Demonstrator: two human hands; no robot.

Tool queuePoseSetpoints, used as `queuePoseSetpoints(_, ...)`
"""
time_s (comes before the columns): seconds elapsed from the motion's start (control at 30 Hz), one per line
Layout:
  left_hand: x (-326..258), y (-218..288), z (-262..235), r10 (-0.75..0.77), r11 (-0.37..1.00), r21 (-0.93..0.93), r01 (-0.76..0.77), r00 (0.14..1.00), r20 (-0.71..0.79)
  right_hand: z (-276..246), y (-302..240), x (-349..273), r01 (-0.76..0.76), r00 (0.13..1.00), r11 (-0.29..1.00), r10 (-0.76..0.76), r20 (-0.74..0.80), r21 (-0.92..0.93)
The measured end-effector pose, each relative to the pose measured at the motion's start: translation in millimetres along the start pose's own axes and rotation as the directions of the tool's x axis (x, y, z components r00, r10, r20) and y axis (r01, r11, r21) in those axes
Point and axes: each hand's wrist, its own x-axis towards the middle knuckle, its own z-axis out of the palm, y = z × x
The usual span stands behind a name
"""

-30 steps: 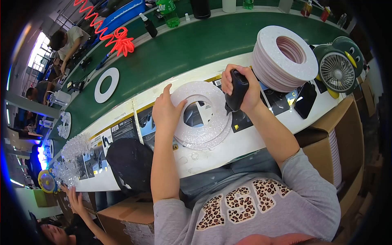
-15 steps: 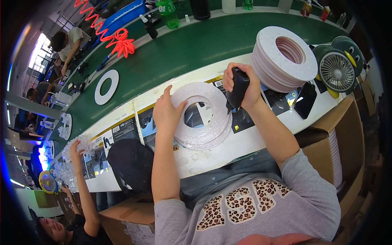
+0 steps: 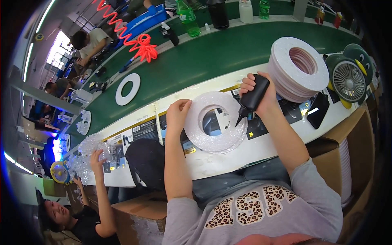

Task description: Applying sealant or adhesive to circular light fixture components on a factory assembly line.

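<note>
Two glittery white flat rings lie almost stacked in front of me; the top ring (image 3: 194,126) covers most of the lower one, whose edge shows at the lower right. My left hand (image 3: 178,116) is at the upper left rim, its fingers closed on the top ring's edge. In my right hand (image 3: 263,92) is a black squeeze bottle (image 3: 254,94), tilted with its narrow nozzle downward. The nozzle tip is over the right side of the ring; whether it touches cannot be made out. Through the ring's hole the printed packaging underneath shows.
A tall stack of white rings (image 3: 281,81) stands at the right, beside a phone (image 3: 317,110) and a penguin-shaped fan (image 3: 349,79). One ring (image 3: 121,96) lies on the green belt (image 3: 175,69). Cardboard boxes flank me. At left, a co-worker's hand (image 3: 97,163) reaches clear plastic parts (image 3: 87,153).
My left hand has gone from spread fingers to closed at the ring's rim. The top ring now sits more squarely over the lower one. The bottle's nozzle shows more fully. The view has shifted.
</note>
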Motion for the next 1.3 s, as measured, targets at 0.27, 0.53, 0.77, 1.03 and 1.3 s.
queuePoseSetpoints(0.27,-0.2,-5.5,-22.9,-0.062,0.990,-0.112,0.090,0.971,0.232,-20.0,-7.1,1.2,-0.038,0.996,0.971,0.017,0.092,0.236)
queuePoseSetpoints(0.53,-3.1,4.1,-41.6,-0.072,0.924,-0.304,0.230,0.888,0.454,-19.8,-9.4,1.0,-0.014,0.997,0.971,-0.004,0.075,0.238)
queuePoseSetpoints(0.77,21.0,-36.6,-29.8,-0.151,0.781,-0.581,0.230,0.972,0.182,-13.4,-7.7,5.0,-0.008,0.997,0.967,-0.012,0.076,0.256)
queuePoseSetpoints(1.03,83.9,-28.3,10.2,-0.372,0.731,-0.668,0.140,0.902,-0.218,-23.6,-10.3,4.2,-0.073,0.995,0.947,0.047,0.090,0.312)
queuePoseSetpoints(1.3,168.3,-34.8,73.2,-0.552,0.589,-0.780,0.211,0.810,-0.197,-17.8,-10.2,6.9,-0.122,0.964,0.960,0.054,0.259,0.254)
